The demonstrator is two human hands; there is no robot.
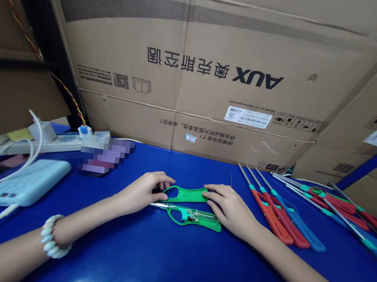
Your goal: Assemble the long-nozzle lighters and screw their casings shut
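Note:
A green lighter shell half [192, 194] is held between my two hands, its hollow inner side showing. My left hand [144, 193] pinches its left end beside the loop-shaped trigger opening. At the right end, the fingers of my right hand [231, 210] are closed on its edge. Just in front on the table lies the other half, an opened green gas lighter [209, 221]. Inside it a trigger piece [184, 214], white wires and a thin tube are visible. Its metal barrel [158, 205] points left, partly under my left hand.
Assembled long lighters in orange [274, 221], red [291, 224] and blue [310, 229] lie at right, with several more [351, 217] beyond them. At left are a power bank [30, 180] with white cables and a power strip [63, 140]. A large cardboard box [213, 30] stands behind the blue table [168, 266].

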